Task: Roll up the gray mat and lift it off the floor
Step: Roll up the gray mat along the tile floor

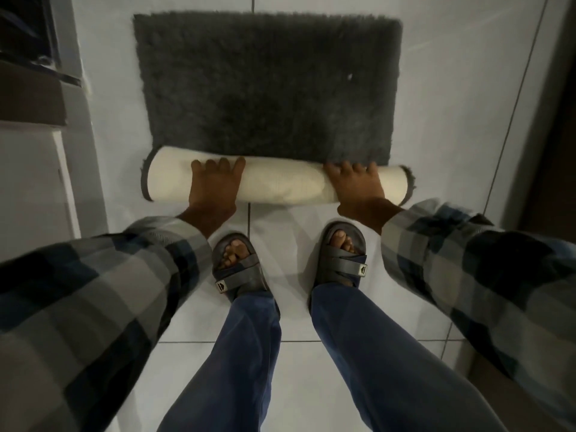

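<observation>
The shaggy mat (268, 85) is dark charcoal gray with a cream-white backing on its rolled part (280, 182) — the floor tiles (343, 385) white, the sleeves (93, 291) checked gray, black and blue, the trousers (374, 353) blue, the sandals (238, 263) dark gray.

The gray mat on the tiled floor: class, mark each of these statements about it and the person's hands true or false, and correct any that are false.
1. The gray mat is fully rolled up. False: only the near edge is rolled; most of it lies flat on the floor.
2. The rolled part shows a pale backing on the outside. True.
3. Only one hand touches the roll. False: the left hand and the right hand both rest on it, palms down.
4. The person wears sandals. True.
5. The roll has been lifted clear of the floor. False: it lies on the tiles just ahead of the feet.
</observation>
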